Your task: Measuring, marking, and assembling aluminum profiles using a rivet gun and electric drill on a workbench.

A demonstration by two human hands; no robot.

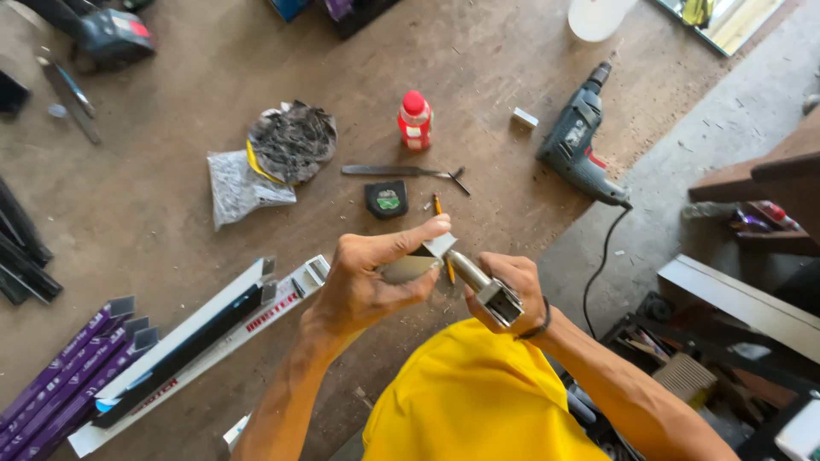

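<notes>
So there's 2 bits of aluminium here. The square tube piece (487, 287) is short, silvery grey and hollow, its open square end facing up toward the camera, tilted so it runs from near right up to far left. It sits in the right hand (511, 290), fingers wrapped around it. Touching its far end is a small angled metal piece (424, 256), pale and flat-faced, pinched by the left hand (369, 282) between thumb and forefinger, held above the floor.
</notes>
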